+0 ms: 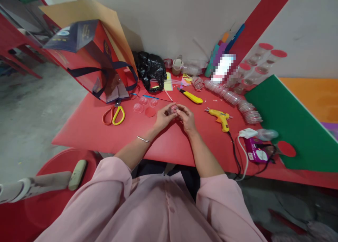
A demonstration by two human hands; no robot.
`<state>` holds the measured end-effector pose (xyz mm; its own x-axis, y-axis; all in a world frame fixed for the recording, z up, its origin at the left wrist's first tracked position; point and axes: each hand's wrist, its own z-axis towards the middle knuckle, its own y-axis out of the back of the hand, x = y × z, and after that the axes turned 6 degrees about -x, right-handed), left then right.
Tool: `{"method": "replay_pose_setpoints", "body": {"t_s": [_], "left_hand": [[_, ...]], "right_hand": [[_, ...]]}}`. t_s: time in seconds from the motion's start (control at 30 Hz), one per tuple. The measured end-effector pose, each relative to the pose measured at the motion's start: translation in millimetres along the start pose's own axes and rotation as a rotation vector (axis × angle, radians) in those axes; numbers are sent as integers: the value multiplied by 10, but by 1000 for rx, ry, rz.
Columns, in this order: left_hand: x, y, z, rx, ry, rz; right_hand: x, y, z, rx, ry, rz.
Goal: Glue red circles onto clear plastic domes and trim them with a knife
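Both my hands meet over the middle of the red table. My left hand (165, 117) and my right hand (187, 118) are closed around a small clear plastic cup (173, 109), their fingers hiding much of it. Left of my left hand lie several similar clear plastic domes (143, 100) and a flat red disc (150, 112). Beyond my hands is a yellow utility knife (192, 97). Off to the right of my right hand rests a yellow glue gun (221, 118) with a black cord.
Scissors (113, 115) lie at the left, by a large red paper bag (92, 62). A black plastic bag (150, 67) sits against the wall. Stacked clear cups (232, 97) run along the right, near a green board (295, 125) and a purple power box (256, 151).
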<state>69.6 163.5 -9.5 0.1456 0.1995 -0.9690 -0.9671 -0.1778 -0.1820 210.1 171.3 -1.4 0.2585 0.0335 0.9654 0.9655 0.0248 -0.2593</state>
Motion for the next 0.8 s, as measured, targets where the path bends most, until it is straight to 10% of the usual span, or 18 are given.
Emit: {"method": "replay_pose_setpoints", "body": {"t_s": [0.2, 0.43, 0.6, 0.8], "left_hand": [[-7, -3, 0, -4, -5, -2], [63, -12, 44, -112, 90, -57], [70, -8, 71, -98, 113, -94], [114, 12, 108, -104, 107, -101]], "right_hand": [[-38, 14, 12, 1, 15, -113], [129, 228, 152, -319, 583, -1016], [264, 387, 611, -396, 599, -1593], [94, 378, 853, -294, 533, -1755]]}}
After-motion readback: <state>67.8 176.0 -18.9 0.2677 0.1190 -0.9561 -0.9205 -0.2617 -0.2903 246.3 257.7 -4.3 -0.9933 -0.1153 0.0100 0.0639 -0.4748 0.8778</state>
